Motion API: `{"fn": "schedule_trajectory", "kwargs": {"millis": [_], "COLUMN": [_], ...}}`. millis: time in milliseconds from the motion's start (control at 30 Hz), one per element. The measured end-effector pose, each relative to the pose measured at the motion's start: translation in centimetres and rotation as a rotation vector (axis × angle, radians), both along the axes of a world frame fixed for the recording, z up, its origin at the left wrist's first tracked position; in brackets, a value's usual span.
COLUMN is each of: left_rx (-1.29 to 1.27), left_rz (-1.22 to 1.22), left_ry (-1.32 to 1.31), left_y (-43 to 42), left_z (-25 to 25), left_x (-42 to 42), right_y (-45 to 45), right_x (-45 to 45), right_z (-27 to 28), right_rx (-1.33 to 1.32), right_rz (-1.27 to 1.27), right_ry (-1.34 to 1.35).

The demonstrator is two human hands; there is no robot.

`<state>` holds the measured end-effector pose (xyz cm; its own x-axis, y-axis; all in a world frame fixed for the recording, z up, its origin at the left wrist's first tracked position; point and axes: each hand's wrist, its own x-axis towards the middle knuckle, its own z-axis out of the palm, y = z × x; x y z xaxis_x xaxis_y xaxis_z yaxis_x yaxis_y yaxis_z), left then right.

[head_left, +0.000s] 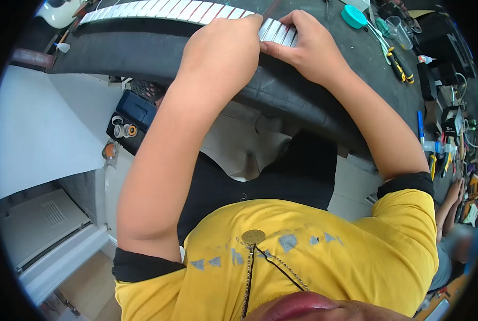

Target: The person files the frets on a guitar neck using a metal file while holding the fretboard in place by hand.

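A long, curved row of narrow white and silver blocks with thin red lines between them runs along the near edge of the dark worktop. My left hand is closed over the row near its right part, its fingertips mostly hidden behind the hand. Around the right end of the row, my right hand curls with the thumb on the near side and the fingers on the far side. Several silvery blocks show between the two hands. A thin brownish strip rises just beyond my left fingertips; its kind is unclear.
On the worktop's right lie a turquoise round-headed object, yellow-black pliers, a clear cup and a blue pen. A black box with tape rolls sits lower left. Another person is at far right.
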<state>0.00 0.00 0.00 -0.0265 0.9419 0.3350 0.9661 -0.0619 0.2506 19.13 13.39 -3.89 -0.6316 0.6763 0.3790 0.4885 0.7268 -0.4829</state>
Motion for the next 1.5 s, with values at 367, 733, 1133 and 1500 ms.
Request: {"fn": "schedule_trajectory", "kwargs": {"millis": [367, 733, 1133, 1500], "left_rx": [-0.07, -0.04, -0.09, 0.004], "left_rz": [0.041, 0.043, 0.056, -0.022], "left_ry": [-0.112, -0.075, -0.342, -0.379], "left_y": [-11.1, -13.0, -16.7, -8.5], "left_z": [0.9, -0.2, 0.3, -0.3], "left_x": [-0.1, 0.2, -0.6, -0.3], "right_y": [-0.7, -1.1, 0.1, -0.2], "right_x": [-0.4, -0.4, -0.3, -0.3], "right_z": [0.0, 0.1, 0.3, 0.3], "right_rx": [-0.013, 0.01, -0.014, -0.01], "right_rz": [-0.012, -0.007, -0.05, -0.073], "right_ry": [0.04, 0.009, 0.016, 0.001]}}
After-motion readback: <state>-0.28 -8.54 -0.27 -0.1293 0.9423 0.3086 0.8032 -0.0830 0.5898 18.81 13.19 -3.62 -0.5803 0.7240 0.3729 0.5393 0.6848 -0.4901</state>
